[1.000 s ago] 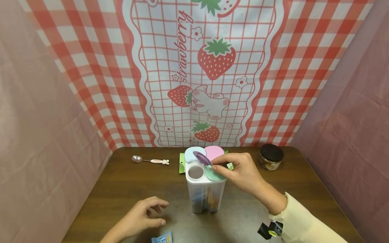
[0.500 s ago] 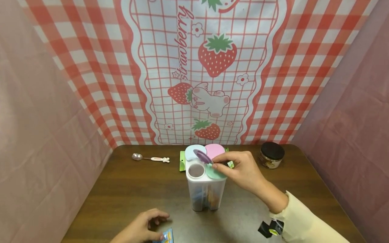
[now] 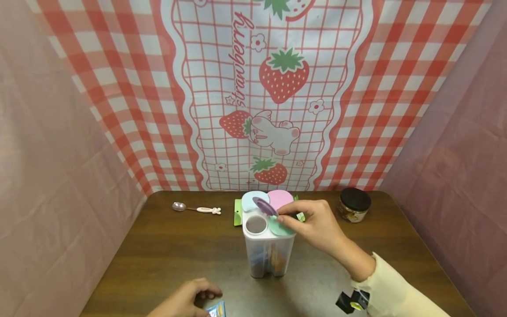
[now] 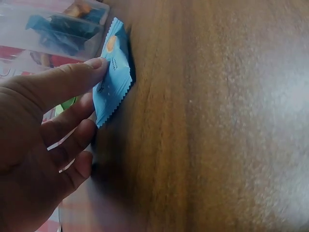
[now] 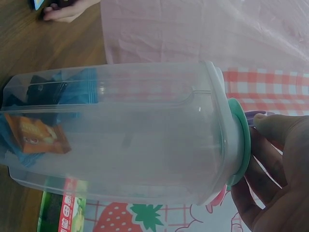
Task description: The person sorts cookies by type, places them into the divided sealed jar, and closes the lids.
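A clear storage container (image 3: 266,255) with a white top stands upright mid-table, blue and orange snack packets (image 5: 43,135) inside. My right hand (image 3: 314,222) pinches its raised purple lid (image 3: 264,206) between thumb and fingers, baring the round front-left opening (image 3: 256,225). The mint green (image 3: 280,227), pink (image 3: 279,197) and light blue (image 3: 255,200) lids lie down. At the front of the table my left hand (image 3: 186,299) pinches a small blue snack packet (image 4: 114,77), thumb on its near face and fingers behind it; its far corner leans close to the wood.
A spoon with a white rabbit handle (image 3: 206,210) lies at the back left. At the back right stands a black-lidded jar (image 3: 354,205). Green packaging (image 3: 237,212) shows behind the container. Pink cloth walls flank the table (image 3: 158,246), and a strawberry-print checked cloth (image 3: 269,88) hangs behind.
My left hand has come down and forward to the front edge of the view and taken hold of the blue snack packet. The right hand keeps the purple lid raised, unmoved.
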`<act>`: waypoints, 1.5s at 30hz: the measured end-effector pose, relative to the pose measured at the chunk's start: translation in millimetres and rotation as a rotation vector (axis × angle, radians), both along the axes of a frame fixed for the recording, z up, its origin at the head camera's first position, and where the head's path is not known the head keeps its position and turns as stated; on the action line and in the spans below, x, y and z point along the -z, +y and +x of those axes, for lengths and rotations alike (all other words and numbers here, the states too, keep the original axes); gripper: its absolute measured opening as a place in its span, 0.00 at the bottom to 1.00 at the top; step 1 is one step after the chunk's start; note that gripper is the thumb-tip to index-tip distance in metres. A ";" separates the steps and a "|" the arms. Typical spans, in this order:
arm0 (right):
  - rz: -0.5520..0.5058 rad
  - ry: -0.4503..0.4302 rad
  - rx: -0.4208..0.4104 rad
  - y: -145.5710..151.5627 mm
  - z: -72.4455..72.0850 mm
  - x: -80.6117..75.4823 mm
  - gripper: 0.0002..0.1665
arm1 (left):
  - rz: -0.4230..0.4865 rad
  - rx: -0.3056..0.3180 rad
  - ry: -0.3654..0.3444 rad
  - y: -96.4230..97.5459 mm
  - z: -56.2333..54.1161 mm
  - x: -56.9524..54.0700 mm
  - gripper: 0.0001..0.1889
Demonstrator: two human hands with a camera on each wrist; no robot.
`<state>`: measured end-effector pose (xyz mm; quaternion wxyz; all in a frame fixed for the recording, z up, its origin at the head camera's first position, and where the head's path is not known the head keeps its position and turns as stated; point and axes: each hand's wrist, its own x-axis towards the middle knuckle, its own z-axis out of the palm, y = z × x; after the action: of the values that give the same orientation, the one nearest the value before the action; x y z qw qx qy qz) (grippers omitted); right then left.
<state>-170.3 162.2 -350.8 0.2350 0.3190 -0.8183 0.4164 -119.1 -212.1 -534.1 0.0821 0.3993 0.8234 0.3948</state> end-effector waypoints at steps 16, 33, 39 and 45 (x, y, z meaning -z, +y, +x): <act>-0.007 0.013 -0.011 1.4 -1.9 2.6 0.09 | 0.036 -0.043 -0.217 0.1 -3.9 -1.3 0.19; 0.008 0.005 0.000 1.3 0.0 0.3 0.08 | 0.051 -0.135 -0.295 -1.0 -3.4 -31.9 0.20; -0.002 0.006 -0.005 1.9 -1.1 2.7 0.08 | 0.020 -0.193 -0.165 3.3 -10.8 -57.5 0.14; -0.002 0.020 -0.006 1.7 -1.3 2.7 0.08 | -0.005 -0.255 -0.109 7.5 -21.9 -87.5 0.12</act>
<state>-171.7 163.9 -353.5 0.2421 0.3256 -0.8145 0.4148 -141.0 -204.6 -446.6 0.0772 0.2692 0.8627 0.4210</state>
